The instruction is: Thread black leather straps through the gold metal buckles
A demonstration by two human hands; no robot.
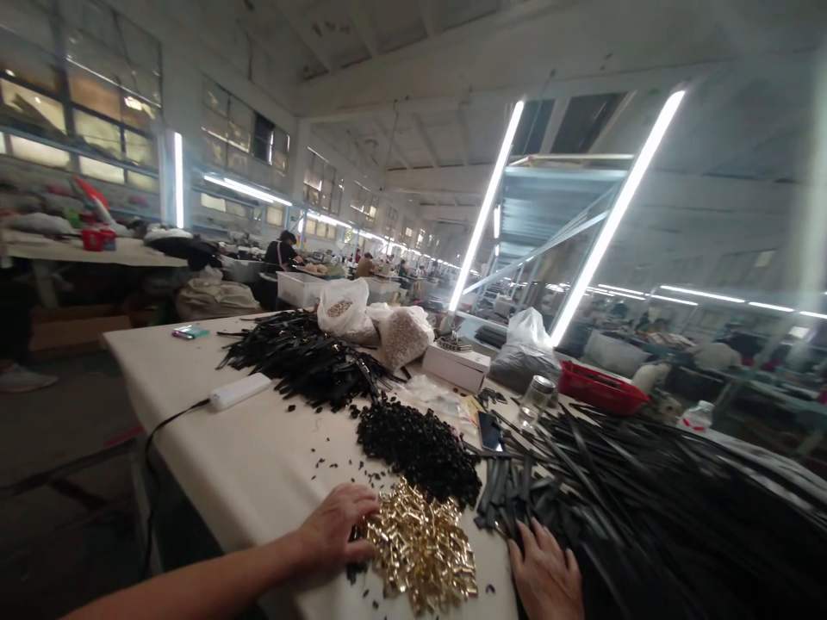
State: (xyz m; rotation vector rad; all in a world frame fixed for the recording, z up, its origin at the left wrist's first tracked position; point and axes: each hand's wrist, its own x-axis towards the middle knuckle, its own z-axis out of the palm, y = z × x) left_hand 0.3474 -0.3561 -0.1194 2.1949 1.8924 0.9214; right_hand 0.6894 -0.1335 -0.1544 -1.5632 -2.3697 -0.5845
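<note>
Left grip [336,525]: fingers spread flat, touching the gold clips [419,551] heaped at the worktop's [258,456] near edge
Right grip [546,573]: open, resting against black strips [646,508]
Behind: black beads [419,448]; another strip pile [303,357]; red tray [600,387]

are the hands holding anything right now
Nothing is lifted: left hand rests on the heap of small gold metal clips; right hand lies on flat black straps.

The right hand [544,573] is cut off at the wrist by the bottom edge, and its fingertips slip under the black strips [646,508]. The left hand [336,527] has its fingertips buried in the gold clips [419,551]. The surface [258,456] runs out of frame at its near edge. Distant workers [282,251] are blurred, perhaps seated.
</note>
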